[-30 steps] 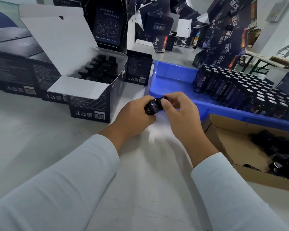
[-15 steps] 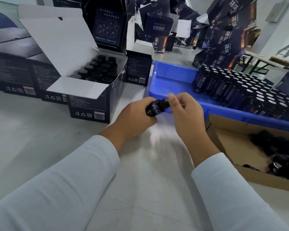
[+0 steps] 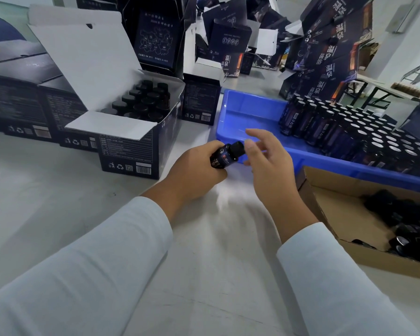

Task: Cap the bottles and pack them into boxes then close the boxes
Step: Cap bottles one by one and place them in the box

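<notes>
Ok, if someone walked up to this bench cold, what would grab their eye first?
Probably the two hands at centre: the left hand grips a small dark bottle with its black cap on, the right hand open beside it. Next, the blue tray behind them, its right side packed with uncapped bottles. At left, an open box holds capped bottles.

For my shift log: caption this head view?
Left hand holds capped bottle; right hand open beside it.

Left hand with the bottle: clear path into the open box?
Probably yes. The left hand grips the capped bottle beside the open box; lid up, nothing between, though capped bottles nearly fill it.
</notes>
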